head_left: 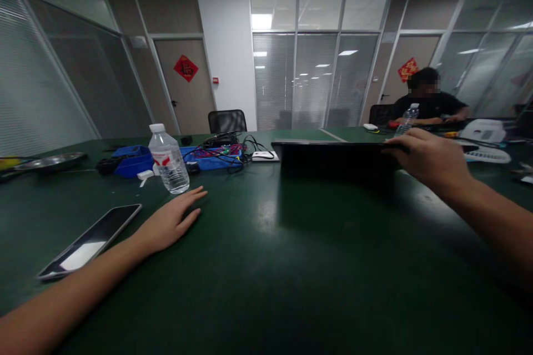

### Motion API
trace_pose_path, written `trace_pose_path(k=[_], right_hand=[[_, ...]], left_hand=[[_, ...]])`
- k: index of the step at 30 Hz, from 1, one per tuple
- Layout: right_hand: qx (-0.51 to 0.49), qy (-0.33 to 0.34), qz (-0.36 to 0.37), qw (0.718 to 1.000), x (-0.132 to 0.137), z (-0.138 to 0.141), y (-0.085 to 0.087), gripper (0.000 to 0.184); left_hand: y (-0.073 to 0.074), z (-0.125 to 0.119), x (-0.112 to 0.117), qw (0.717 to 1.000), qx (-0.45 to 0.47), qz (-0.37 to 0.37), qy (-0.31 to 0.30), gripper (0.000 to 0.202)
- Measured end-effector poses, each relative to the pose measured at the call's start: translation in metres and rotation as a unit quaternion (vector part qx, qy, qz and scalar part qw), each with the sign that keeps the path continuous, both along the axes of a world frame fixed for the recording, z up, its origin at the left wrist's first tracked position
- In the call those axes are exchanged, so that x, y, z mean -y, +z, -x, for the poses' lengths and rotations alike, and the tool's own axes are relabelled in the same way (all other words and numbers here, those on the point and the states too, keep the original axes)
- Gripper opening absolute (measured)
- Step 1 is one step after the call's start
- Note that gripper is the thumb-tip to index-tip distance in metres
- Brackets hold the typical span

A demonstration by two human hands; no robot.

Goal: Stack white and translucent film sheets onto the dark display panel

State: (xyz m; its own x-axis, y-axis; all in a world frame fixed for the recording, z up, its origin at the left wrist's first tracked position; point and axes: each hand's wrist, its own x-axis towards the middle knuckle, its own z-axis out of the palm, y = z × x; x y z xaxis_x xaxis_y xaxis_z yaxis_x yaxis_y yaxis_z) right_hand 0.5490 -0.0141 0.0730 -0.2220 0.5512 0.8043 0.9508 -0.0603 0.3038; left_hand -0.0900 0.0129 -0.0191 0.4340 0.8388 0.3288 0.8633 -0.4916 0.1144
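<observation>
My left hand (pixel 169 222) lies flat and open on the dark green table (pixel 266 266), fingers stretched toward a clear water bottle (pixel 169 160) just beyond it. A black phone (pixel 89 241) lies to the left of that wrist. My right hand (pixel 427 158) is curled over the right end of a flat black slab-like device (pixel 333 158) that stands on the table at mid-distance, gripping its top edge.
Blue boxes with tangled cables (pixel 208 154) sit behind the bottle. A white device (pixel 485 133) and small items lie at the far right. A person in a black shirt (pixel 428 102) sits at the table's far side. An office chair (pixel 227 120) stands behind.
</observation>
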Motion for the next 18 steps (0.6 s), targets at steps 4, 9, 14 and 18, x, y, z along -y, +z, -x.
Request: trace_pose_path(k=[4,9,14,18], right_hand=[[0.001,-0.115,0.045,0.992,0.003,-0.012,0.008,0.033],[-0.041,-0.203,0.067,0.976,0.007,-0.014,0.019,0.039],[-0.107,-0.281,0.079,0.95,0.011,-0.033,0.033,0.042],[-0.1,-0.266,0.075,0.956,0.011,-0.053,0.039,0.041]], left_hand=[[-0.004,0.003,-0.004,1.0,0.011,0.007,0.007,0.073],[-0.008,0.004,-0.009,1.0,0.022,0.018,0.01,0.074],[-0.009,0.005,-0.01,0.999,0.02,0.025,0.008,0.073],[-0.007,0.003,-0.008,0.999,0.025,0.026,0.012,0.074]])
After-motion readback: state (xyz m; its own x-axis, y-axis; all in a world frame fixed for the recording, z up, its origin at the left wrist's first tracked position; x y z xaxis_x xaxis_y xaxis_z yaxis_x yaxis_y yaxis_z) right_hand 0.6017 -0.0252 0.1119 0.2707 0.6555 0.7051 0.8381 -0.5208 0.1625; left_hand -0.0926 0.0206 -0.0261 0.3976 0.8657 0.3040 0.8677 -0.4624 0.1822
